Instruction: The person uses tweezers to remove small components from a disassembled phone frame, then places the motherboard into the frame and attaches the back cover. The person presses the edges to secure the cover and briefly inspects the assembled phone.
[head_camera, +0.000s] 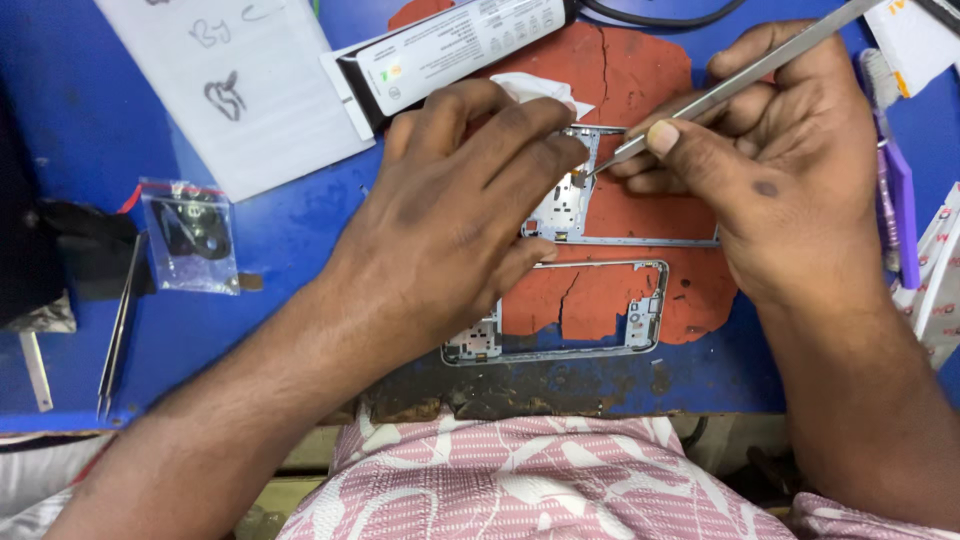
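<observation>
Far left of the blue worktable (300, 230) there's a dark cloth-ish lump (85, 250), can't tell what it is. Next to it a thin pair of metal tweezers (118, 330) lies pointing toward the table edge. Just right of those is a small clear zip bag (188, 237) with dark round parts inside, too blurry to say more. Above that sits a sheet of white paper (240, 80) with some scribbles, and a flat white box with a black edge (455, 45) overlapping its corner.

The person's left hand (450, 215) is pressed down with fingers spread and curled, pinning the upper phone frame (585, 205) onto a cracked, worn red rubber mat (640, 90). That frame is a thin silver metal rectangle with a bit of circuit board at its left end. A scrap of white tissue (535, 88) peeks out above the fingers.

A second phone frame (570, 320), same skinny silver shape with small boards in both lower corners, lies nearer the table edge, half under the left wrist. The table edge there is scuffed down to a dark, rough patch.

The right hand (775, 165) is pinched around long steel tweezers (730, 85), tip touching the board on the upper frame. Far right, a purple plastic tool (903, 200) lies beside the hand.

Pink and white patterned fabric (520, 480) shows below.
</observation>
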